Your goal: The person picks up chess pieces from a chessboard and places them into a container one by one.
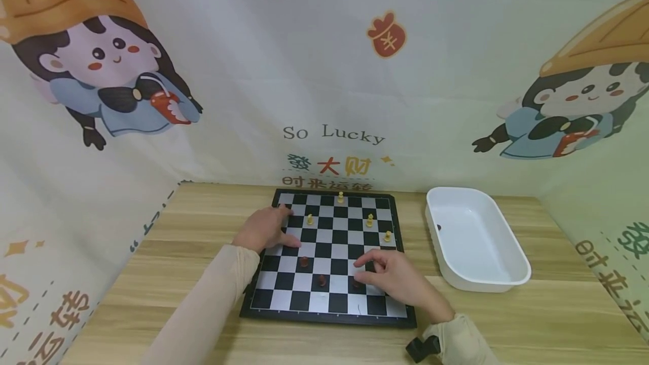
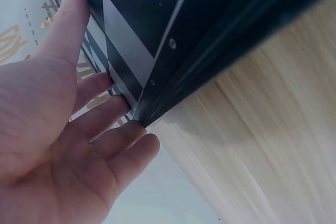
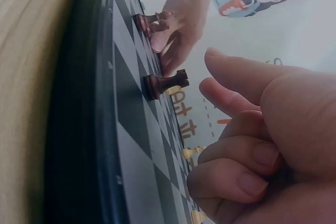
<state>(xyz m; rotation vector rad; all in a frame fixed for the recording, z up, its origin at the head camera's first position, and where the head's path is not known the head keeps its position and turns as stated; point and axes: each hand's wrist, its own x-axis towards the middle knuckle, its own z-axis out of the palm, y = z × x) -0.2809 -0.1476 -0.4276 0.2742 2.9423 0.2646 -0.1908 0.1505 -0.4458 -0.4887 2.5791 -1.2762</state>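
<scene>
A black-and-white chessboard (image 1: 284,318) lies on the wooden table. My left hand (image 1: 266,228) reaches over its left edge, fingers loosely extended, gripping no piece; in the left wrist view its fingertips (image 2: 137,127) are by the board's rim. My right hand (image 1: 398,277) hovers above the front right squares. Its thumb and index finger are apart with nothing between them, the other fingers bent. Close by stands a dark red rook (image 3: 165,84), upright on its square. Two more dark red pieces, one (image 1: 321,280) and another (image 1: 304,262), stand further left.
Several yellow pieces, among them one (image 1: 369,220) at the right, stand on the board's far half. A white plastic tray (image 1: 484,286) sits on the table (image 1: 563,308) to the right. Behind the table hangs a printed cloth (image 1: 436,100).
</scene>
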